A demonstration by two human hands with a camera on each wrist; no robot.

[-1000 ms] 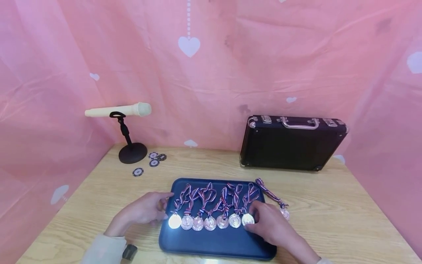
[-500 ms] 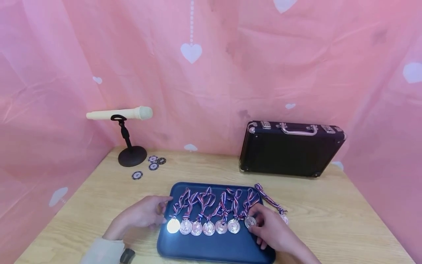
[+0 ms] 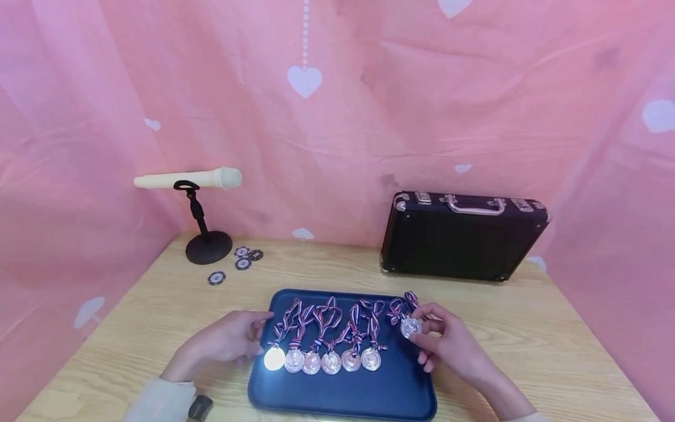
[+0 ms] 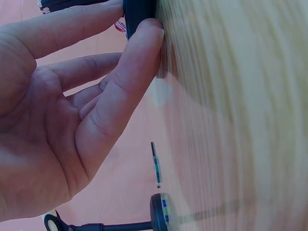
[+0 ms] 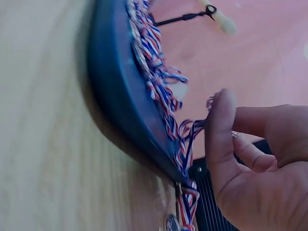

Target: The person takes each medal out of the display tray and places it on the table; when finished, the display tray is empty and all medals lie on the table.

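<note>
A dark blue tray (image 3: 343, 392) lies on the wooden table with several silver medals (image 3: 321, 361) in a row, their striped ribbons trailing back. My right hand (image 3: 419, 331) pinches one more medal (image 3: 410, 327) and holds it above the tray's right rear corner, with its ribbon (image 5: 185, 134) hanging down to the tray (image 5: 115, 96). In the right wrist view my right hand (image 5: 226, 130) hides that disc. My left hand (image 3: 258, 340) rests with fairly straight fingers against the tray's left rim (image 4: 139, 12). Another medal (image 5: 171, 224) lies beside the tray.
A black briefcase (image 3: 464, 237) stands upright at the back right. A cream microphone (image 3: 187, 179) sits on a black stand (image 3: 208, 247) at the back left, with several poker chips (image 3: 242, 258) beside it. Pink cloth walls surround the table.
My right hand has picked the rightmost medal out of the row and carried it up and back to the right. My left hand has stayed at the tray's left rim.
</note>
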